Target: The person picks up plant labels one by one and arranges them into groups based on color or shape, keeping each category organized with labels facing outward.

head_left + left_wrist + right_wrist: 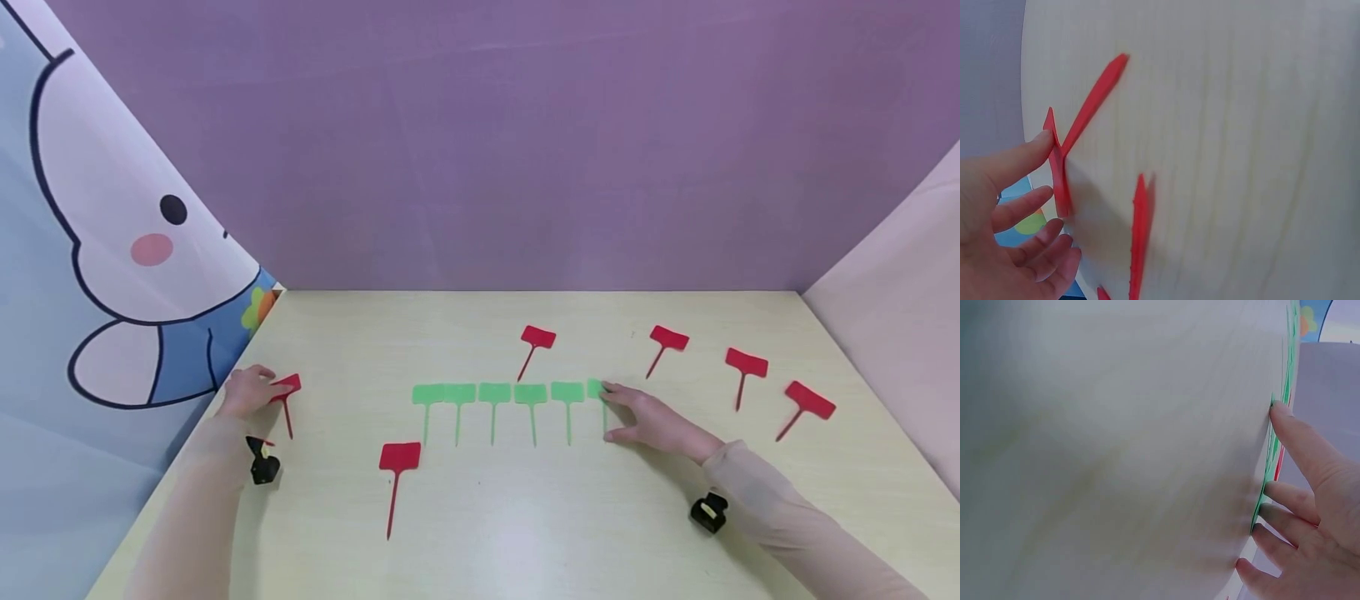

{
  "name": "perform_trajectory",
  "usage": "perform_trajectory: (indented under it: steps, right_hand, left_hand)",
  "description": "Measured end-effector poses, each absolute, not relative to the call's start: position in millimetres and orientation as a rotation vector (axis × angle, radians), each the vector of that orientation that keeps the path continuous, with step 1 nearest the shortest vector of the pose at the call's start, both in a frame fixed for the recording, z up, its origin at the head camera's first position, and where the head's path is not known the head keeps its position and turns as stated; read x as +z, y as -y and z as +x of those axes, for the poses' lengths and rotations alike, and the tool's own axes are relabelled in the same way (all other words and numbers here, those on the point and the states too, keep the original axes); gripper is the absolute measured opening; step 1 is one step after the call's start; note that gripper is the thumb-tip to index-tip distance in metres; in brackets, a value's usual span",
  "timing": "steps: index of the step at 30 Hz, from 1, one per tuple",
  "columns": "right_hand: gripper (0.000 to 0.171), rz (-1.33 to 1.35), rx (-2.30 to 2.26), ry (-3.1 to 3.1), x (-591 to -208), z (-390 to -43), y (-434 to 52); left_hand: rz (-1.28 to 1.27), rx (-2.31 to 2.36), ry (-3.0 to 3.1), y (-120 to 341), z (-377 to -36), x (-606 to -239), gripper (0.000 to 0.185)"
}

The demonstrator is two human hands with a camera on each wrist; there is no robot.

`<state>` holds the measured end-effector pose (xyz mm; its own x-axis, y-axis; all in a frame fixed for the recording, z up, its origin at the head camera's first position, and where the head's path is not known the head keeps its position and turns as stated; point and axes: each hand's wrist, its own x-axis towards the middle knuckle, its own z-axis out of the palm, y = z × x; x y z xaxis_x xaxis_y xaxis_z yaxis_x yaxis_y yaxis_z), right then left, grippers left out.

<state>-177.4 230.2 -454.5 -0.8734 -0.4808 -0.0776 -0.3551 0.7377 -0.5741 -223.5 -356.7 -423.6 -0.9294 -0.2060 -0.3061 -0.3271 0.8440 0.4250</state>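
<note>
At the left of the table, my left hand [251, 392] pinches the broad head of a red T-shaped plant label [1060, 162] between thumb and forefinger, its other fingers loosely bent. The label's pointed stem [1097, 97] angles away from the hand. A second red label [1138, 237] lies beside it, mostly hidden under the wrist in the head view. My right hand [648, 421] spreads over the last green plant label [595, 388] of a row, with fingertips at its head and the thumb by its stem tip. Several green labels [531, 393] stretch leftward from there, heads up.
One red label [400, 457] lies in front of the row, another [538, 337] behind it. Several more red labels [746, 362] are scattered at the right. A purple backdrop [525, 150] rises behind the table [487, 517], and a printed cloth [150, 250] hangs at the left.
</note>
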Motion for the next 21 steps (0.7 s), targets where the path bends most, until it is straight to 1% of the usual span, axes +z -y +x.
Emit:
perform_trajectory:
  steps: [7,14,21]
  right_hand:
    - [0.067,-0.666,-0.827,-2.731,-453.5,-176.9,-230.5]
    - [0.068,-0.635,-0.839,-2.710,-453.0,-176.7,-230.5]
    - [0.068,-0.658,-0.841,-2.716,-453.6,-176.6,-230.3]
  left_hand:
    - [-0.421,0.732,-2.746,352.6,-222.6,-416.7,0.050]
    - [-0.468,0.758,-2.738,352.9,-225.2,-418.1,0.051]
    - [-0.509,0.820,-2.708,353.3,-224.9,-418.5,0.048]
